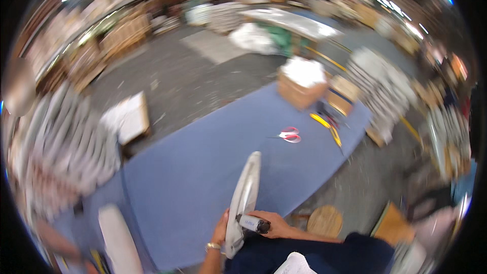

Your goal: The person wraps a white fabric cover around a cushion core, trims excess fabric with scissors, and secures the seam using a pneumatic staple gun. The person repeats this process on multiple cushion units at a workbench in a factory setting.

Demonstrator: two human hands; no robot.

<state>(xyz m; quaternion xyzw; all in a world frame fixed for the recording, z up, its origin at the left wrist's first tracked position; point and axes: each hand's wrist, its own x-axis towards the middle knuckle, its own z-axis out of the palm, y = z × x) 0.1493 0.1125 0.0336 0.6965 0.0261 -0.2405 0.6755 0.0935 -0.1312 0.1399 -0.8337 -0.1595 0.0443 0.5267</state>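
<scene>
A long, narrow grey-white bundle [247, 187], folded and partly shiny like plastic wrap, stands on its edge at the near side of the blue table [187, 172]. My left hand [220, 228], with a bracelet at the wrist, grips its left side near the lower end. On the other side my right hand [274, 225] is closed around a white cylinder with a black end [252, 223], which looks like a thick marker and lies against the bundle. Part of the right fingers is hidden behind the cylinder.
Red-handled scissors [290, 135] and a yellow cutter [327, 127] lie on the table. A cardboard box [299, 91] stands at its far end. Grey stacks [71, 147] rise at left; a white bundle [119, 238] and another person's arm [56, 238] are at lower left. A round stool [325, 221] stands at right.
</scene>
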